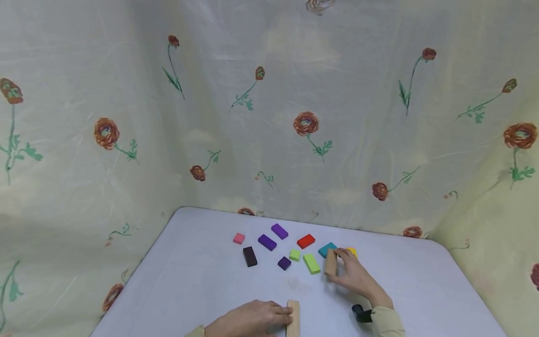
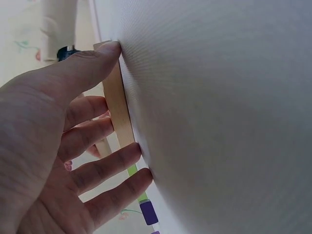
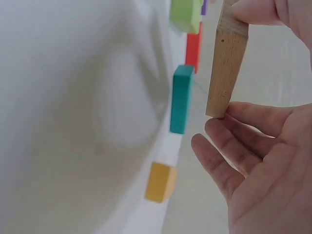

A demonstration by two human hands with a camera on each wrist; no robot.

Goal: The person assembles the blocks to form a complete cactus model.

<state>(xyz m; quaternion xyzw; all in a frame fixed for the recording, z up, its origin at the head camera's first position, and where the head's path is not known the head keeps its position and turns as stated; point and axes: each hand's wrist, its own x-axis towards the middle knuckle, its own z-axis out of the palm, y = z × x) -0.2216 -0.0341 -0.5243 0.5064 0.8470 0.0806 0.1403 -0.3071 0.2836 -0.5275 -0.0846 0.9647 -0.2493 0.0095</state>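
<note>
In the head view, my right hand [image 1: 355, 276] holds a plain wooden block [image 1: 331, 263] by its two ends, thumb at the near end and fingertips at the far end. The right wrist view shows this wooden block [image 3: 227, 63] raised off the table, near a teal block [image 3: 180, 100]. My left hand [image 1: 252, 318] grips another plain wooden block [image 1: 293, 318] lying at the table's front. From the left wrist view, the thumb lies at one end of that wooden block [image 2: 117, 100], with fingertips along it; the ring and little fingers reach the tabletop.
On the white table [image 1: 189, 281] lie several coloured blocks: pink [image 1: 238, 238], black [image 1: 250, 256], purple [image 1: 267, 242], red [image 1: 306, 241], lime green [image 1: 311, 263] and yellow [image 3: 160, 182]. A flowered curtain [image 1: 252, 117] hangs behind and at both sides.
</note>
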